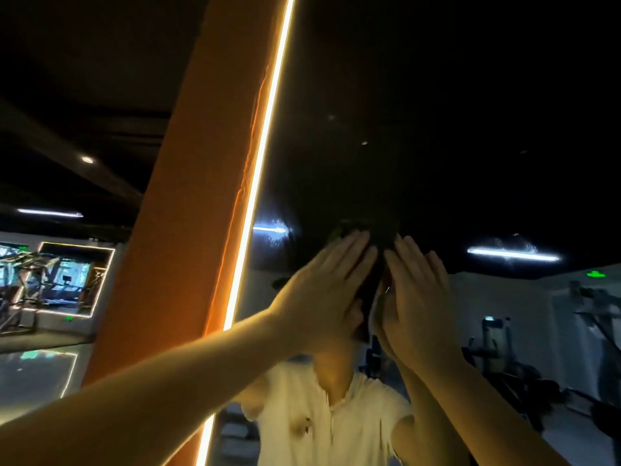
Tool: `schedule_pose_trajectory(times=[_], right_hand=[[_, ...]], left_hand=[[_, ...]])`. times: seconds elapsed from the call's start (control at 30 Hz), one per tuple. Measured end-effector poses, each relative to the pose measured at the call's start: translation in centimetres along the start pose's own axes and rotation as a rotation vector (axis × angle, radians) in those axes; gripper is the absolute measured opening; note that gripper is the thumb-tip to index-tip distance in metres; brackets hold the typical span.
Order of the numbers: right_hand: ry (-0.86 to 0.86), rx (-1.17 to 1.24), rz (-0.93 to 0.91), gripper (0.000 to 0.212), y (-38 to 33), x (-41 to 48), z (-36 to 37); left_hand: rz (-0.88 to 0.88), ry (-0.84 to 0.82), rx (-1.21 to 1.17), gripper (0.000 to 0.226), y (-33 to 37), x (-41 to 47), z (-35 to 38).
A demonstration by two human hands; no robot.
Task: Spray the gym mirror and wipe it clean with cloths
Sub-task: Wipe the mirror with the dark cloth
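An orange pillar [188, 196] stands edged by a glowing light strip [258, 169].

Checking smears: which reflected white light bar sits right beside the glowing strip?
The short one, left of your left hand; the longer bar lies beyond your right hand.

The room is dim, and the upper half is almost black. The strongest light is a warm LED strip [258, 169] along the orange pillar [188, 196], which tints the forearms [188, 371] yellow. 2 cool white tube lights [512, 254] reflect in the mirror [437, 129] as smeared, streaky glare. The wide lens makes strip and pillar lean. Detail is soft throughout, muddiest at the edges.
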State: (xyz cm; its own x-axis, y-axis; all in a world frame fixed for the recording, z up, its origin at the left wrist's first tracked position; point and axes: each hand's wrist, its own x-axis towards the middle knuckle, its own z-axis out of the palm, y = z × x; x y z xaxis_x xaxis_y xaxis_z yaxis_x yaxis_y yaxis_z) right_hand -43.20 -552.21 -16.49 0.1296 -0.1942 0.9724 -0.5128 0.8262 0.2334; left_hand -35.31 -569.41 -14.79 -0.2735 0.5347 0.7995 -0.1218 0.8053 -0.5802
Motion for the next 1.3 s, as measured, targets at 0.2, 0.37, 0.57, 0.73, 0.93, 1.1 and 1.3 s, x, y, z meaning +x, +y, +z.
schedule_pose_trajectory(times=[0.2,0.37,0.57,0.73,0.93,1.1,1.3], right_hand=[[0.026,0.001,-0.041,0.058,-0.5,-3.8,0.6],[-0.006,-0.054,-0.068,0.058,0.1,-6.8,0.2],[-0.052,-0.126,0.009,0.063,-1.3,-9.1,-0.3],[-0.047,-0.114,0.083,0.067,-3.1,-12.3,0.1],[-0.032,-0.115,0.080,0.064,-3.0,-14.8,0.9],[-0.077,-0.116,0.072,0.069,-2.8,-15.1,0.5],[-0.122,-0.033,0.022,0.075,-1.9,-15.1,-0.7]], left_hand=[[-0.255,-0.028,0.163,0.086,-9.8,2.1,-1.5],[-0.414,0.029,0.038,0.083,-7.9,3.2,-0.8],[-0.188,0.023,0.225,0.077,-3.7,-5.6,1.2],[-0.279,0.064,0.094,0.079,-4.5,-10.4,2.2],[-0.388,0.055,-0.002,0.087,-1.8,-11.3,2.8],[-0.369,0.032,-0.086,0.085,3.6,-11.1,2.5],[-0.117,0.005,-0.119,0.077,12.4,-10.7,3.4]])
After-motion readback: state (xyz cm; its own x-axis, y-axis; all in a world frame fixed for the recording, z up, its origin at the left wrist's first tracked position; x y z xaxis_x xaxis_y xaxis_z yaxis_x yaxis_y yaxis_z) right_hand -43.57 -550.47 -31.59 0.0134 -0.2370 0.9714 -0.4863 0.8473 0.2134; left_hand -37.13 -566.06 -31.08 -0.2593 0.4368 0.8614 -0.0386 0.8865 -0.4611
